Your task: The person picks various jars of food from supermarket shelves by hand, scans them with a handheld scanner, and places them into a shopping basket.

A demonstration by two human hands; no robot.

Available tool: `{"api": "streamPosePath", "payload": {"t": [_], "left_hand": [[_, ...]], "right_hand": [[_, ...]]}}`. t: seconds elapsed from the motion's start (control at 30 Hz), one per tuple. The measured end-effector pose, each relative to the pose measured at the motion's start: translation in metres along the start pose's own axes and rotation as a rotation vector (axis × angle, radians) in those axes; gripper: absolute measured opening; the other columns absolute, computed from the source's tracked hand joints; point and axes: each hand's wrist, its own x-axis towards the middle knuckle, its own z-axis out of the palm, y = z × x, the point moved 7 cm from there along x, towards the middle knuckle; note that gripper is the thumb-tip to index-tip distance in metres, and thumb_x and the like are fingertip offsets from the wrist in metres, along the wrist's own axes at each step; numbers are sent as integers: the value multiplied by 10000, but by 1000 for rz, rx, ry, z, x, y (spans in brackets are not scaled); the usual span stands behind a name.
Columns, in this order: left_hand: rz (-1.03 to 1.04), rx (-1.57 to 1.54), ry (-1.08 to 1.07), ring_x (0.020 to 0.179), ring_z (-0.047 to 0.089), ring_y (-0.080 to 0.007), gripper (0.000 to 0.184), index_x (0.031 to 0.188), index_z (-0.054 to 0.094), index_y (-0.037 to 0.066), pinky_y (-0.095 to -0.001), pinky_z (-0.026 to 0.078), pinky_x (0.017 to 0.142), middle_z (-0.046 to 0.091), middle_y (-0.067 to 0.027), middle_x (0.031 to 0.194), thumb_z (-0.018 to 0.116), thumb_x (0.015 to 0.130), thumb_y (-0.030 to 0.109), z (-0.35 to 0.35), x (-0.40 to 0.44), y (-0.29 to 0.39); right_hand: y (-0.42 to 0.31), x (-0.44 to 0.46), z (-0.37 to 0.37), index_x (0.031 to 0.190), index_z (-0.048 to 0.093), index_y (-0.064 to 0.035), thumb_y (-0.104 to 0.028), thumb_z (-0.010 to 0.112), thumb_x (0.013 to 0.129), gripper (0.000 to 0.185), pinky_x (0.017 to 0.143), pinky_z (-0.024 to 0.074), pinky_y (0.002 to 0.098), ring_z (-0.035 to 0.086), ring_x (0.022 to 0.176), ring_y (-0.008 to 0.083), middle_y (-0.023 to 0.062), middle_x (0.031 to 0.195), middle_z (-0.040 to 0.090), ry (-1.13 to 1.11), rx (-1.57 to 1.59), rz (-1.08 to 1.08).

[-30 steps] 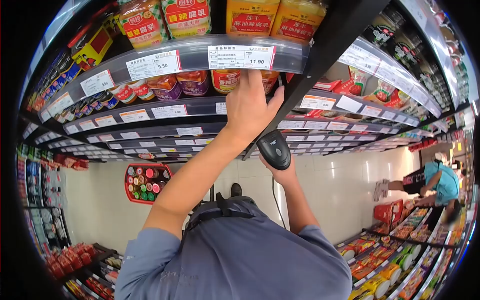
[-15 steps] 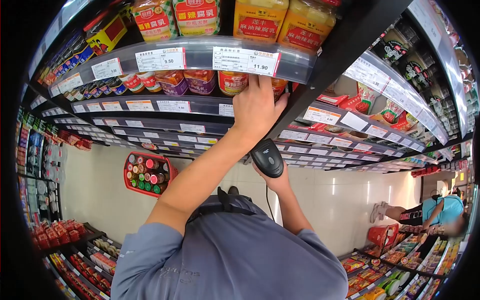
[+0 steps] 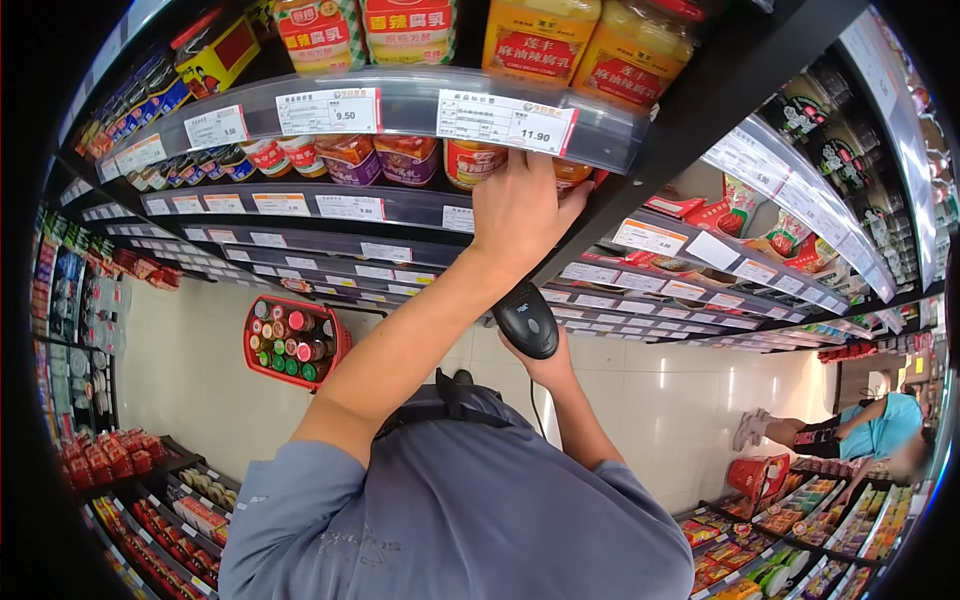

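My left hand [image 3: 520,215] reaches into the second shelf, just under the top shelf's lip. Its thumb and fingers are around a jar [image 3: 570,173] with orange contents, and the fingertips are hidden behind the lip. Beside it on the left stands a jar with a red and yellow label [image 3: 472,163]. My right hand [image 3: 552,368] is wrapped around a black handheld barcode scanner [image 3: 527,325], whose cable hangs down; it is held below my left forearm.
Above the hand, a price tag [image 3: 507,122] reading 11.90 fronts yellow-capped jars [image 3: 540,40]. A dark shelf upright [image 3: 690,120] stands just right. A red basket [image 3: 342,350] full of jars sits on the floor. Another person [image 3: 880,425] is near a red basket [image 3: 757,478] at right.
The view has shifted slightly, so the shelves sit a little further right and lower. My left hand stays at the jar, and the scanner remains in my right hand, a little further left.
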Motion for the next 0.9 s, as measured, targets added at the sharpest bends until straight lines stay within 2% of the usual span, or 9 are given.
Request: {"api": "streamPosePath", "payload": {"t": [0.23, 0.3, 0.4, 0.43, 0.5, 0.57, 0.63, 0.77, 0.9], "left_hand": [[-15, -126, -32, 691, 631, -414, 694, 1128, 437, -75, -467, 520, 576, 604, -255, 885, 751, 721, 390, 4, -5, -10], [-93, -157, -109, 766, 625, -426, 677, 1164, 418, -66, -472, 525, 631, 589, -269, 941, 747, 730, 336, 8, -11, -15], [48, -374, 15, 958, 564, -450, 720, 1276, 345, -52, -453, 512, 758, 506, -306, 1126, 733, 733, 221, -2, -28, -15], [128, -370, 154, 937, 584, -408, 715, 1294, 345, -41, -417, 520, 756, 503, -286, 1175, 729, 743, 203, -15, -39, -12], [150, -557, 68, 914, 601, -356, 676, 1298, 364, -21, -372, 530, 745, 509, -246, 1208, 719, 756, 170, -20, -62, -20], [223, -574, 110, 802, 633, -291, 575, 1240, 453, 15, -354, 530, 717, 557, -189, 1159, 722, 749, 147, -30, -100, -35], [167, -509, -10, 784, 636, -271, 515, 1200, 491, 24, -348, 528, 706, 589, -178, 1092, 716, 751, 139, -34, -144, -69], [-416, -335, -223, 850, 626, -277, 470, 1183, 511, 31, -356, 519, 727, 600, -171, 1030, 695, 762, 126, 2, -287, -206], [-853, -81, -507, 985, 590, -323, 509, 1190, 490, 18, -416, 478, 885, 583, -182, 1072, 683, 761, 212, 21, -448, -319]], "right_hand": [[-8, 0, 12, 915, 640, 0, -77, 752, 761, 205, 693, 478, 255, 581, 726, 85, 31, 812, 669, -32, -5, 4], [-13, -2, 12, 901, 642, 0, -93, 762, 754, 212, 657, 475, 250, 579, 675, 88, 30, 770, 660, 21, -1, -9], [11, -10, 10, 928, 645, 20, -78, 794, 708, 283, 734, 500, 287, 643, 794, 134, 87, 881, 690, 25, -43, 118], [15, -14, 10, 953, 637, 26, -75, 801, 702, 316, 748, 501, 291, 643, 810, 142, 91, 903, 686, 26, -5, 104], [37, -27, 5, 1045, 591, 40, -82, 817, 690, 438, 776, 499, 299, 635, 867, 162, 102, 963, 663, 114, -18, 200], [50, -39, -2, 981, 612, 20, -87, 809, 701, 359, 760, 498, 291, 633, 831, 149, 81, 917, 668, 143, -117, 330], [37, -37, 6, 898, 630, -20, -31, 715, 778, 148, 497, 424, 233, 552, 551, 95, 21, 677, 602, 44, -106, 147], [44, -52, 9, 871, 619, -33, -62, 713, 796, 123, 476, 393, 225, 530, 534, 81, 13, 658, 591, -58, -220, 329], [52, -56, 27, 846, 619, -39, -76, 731, 783, 133, 477, 390, 223, 526, 529, 74, 8, 659, 593, -117, -257, 327]]}}
